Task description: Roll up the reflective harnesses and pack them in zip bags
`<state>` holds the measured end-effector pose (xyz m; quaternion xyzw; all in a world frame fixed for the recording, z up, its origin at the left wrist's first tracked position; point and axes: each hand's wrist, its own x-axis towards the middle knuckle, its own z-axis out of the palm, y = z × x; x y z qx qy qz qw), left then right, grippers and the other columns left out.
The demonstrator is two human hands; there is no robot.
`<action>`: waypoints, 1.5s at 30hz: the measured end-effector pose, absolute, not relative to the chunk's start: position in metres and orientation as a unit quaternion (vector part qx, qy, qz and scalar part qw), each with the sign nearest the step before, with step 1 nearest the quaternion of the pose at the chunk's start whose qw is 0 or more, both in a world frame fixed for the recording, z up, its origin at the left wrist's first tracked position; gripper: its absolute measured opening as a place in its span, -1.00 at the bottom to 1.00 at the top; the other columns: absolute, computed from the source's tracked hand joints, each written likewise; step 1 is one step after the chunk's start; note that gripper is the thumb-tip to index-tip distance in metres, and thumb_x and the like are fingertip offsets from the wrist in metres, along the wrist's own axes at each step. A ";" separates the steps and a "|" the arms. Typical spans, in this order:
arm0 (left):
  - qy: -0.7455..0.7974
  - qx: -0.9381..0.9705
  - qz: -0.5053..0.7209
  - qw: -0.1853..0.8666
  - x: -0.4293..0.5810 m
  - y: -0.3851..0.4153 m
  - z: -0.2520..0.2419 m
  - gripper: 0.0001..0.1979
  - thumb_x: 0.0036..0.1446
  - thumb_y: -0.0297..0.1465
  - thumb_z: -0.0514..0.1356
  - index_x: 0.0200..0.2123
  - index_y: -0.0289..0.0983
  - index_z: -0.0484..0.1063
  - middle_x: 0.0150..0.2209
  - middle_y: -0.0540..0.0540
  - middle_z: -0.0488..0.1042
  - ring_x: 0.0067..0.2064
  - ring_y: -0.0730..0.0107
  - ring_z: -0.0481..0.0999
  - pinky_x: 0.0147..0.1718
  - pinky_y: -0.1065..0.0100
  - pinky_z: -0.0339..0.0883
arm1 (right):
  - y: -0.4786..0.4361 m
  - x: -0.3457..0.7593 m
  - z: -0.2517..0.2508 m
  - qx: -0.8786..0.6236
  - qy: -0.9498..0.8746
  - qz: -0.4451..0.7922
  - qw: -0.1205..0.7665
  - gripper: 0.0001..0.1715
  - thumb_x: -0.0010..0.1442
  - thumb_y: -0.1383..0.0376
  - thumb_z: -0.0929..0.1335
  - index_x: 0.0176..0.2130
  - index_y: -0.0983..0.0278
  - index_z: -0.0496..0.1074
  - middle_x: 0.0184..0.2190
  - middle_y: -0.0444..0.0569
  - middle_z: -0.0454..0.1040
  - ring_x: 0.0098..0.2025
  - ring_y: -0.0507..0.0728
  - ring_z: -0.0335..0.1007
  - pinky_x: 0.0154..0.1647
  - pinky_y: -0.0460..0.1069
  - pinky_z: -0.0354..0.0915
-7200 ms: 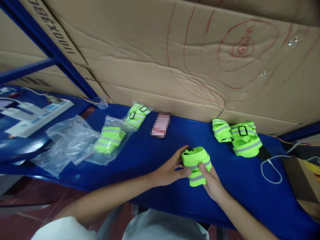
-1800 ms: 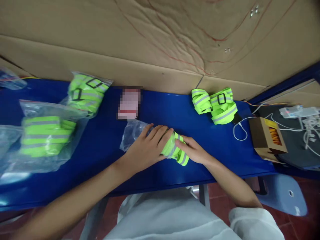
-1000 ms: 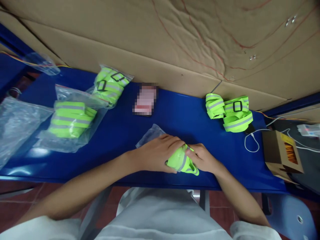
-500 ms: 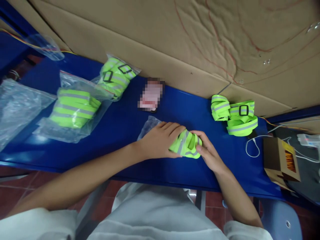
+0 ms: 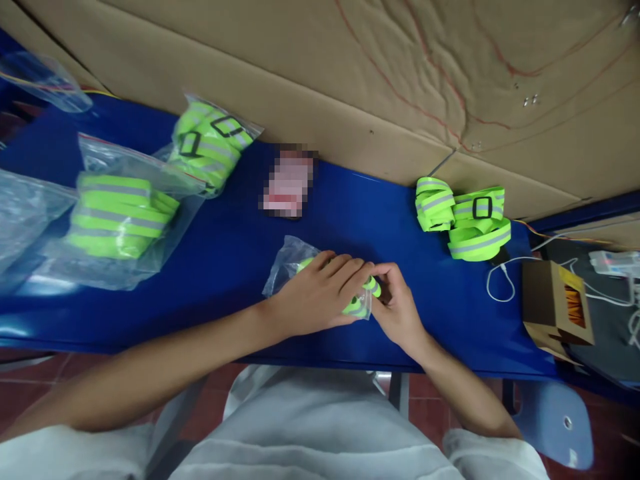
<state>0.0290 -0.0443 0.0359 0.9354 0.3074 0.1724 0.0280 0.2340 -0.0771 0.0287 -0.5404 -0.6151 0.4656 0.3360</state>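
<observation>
My left hand lies over a small clear plastic bag, its fingers curled down round it. Inside the bag is a folded neon-yellow reflective strap with grey stripes, mostly covered by that hand. At the bag's right end, my right hand pinches a loop of the strap that sticks out between thumb and forefinger. Left of my hands, a filled zip bag holds more folded strap. Behind it, another bagged strap shows two black buckles.
A phone with a blurred screen lies beyond my hands on the blue table. Loose rolled straps sit at the back right by a white cable and a cardboard box. A cardboard-covered wall bounds the back.
More of the strap is now inside the bag, with less showing at the right end. My right hand has moved left, closer to my left hand. The view has shifted slightly right.
</observation>
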 end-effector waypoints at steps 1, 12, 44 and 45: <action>0.311 0.932 0.183 0.022 0.029 -0.044 0.035 -0.24 0.18 -0.15 0.36 0.29 -0.45 0.22 0.12 -0.34 0.52 0.08 -0.08 0.53 0.08 0.03 0.32 | -0.078 0.234 0.031 -0.541 -0.622 0.453 0.340 -0.65 0.27 0.18 0.46 -0.01 0.17 0.34 -0.15 -0.06 0.55 -0.22 0.10 0.51 -0.20 -0.03 0.42; 0.351 0.887 0.293 0.066 0.026 -0.037 0.026 -0.25 0.16 -0.02 0.34 0.23 -0.40 0.29 0.10 -0.33 0.52 0.08 -0.01 0.55 0.08 0.09 0.36 | -0.062 0.249 0.043 -0.461 -0.723 0.404 0.319 -0.71 0.49 0.23 0.24 -0.17 0.22 0.51 -0.23 -0.01 0.51 -0.16 0.11 0.47 -0.08 0.03 0.39; 0.256 0.932 0.201 0.158 0.024 -0.045 0.046 -0.22 0.18 -0.05 0.36 0.31 -0.35 0.23 0.10 -0.27 0.53 0.08 -0.04 0.52 0.11 0.01 0.33 | -0.068 0.243 0.036 -0.253 -0.905 0.213 0.266 -0.57 0.29 0.48 0.24 0.09 0.29 0.47 -0.19 0.12 0.62 -0.12 0.26 0.56 -0.07 0.19 0.51; 0.254 0.929 0.211 0.167 0.024 -0.045 0.047 -0.26 0.20 -0.06 0.34 0.29 -0.34 0.24 0.08 -0.27 0.53 0.07 -0.02 0.52 0.10 0.02 0.34 | -0.069 0.243 0.036 -0.250 -0.899 0.207 0.293 -0.55 0.29 0.49 0.24 0.11 0.27 0.47 -0.20 0.10 0.62 -0.14 0.25 0.56 -0.11 0.17 0.50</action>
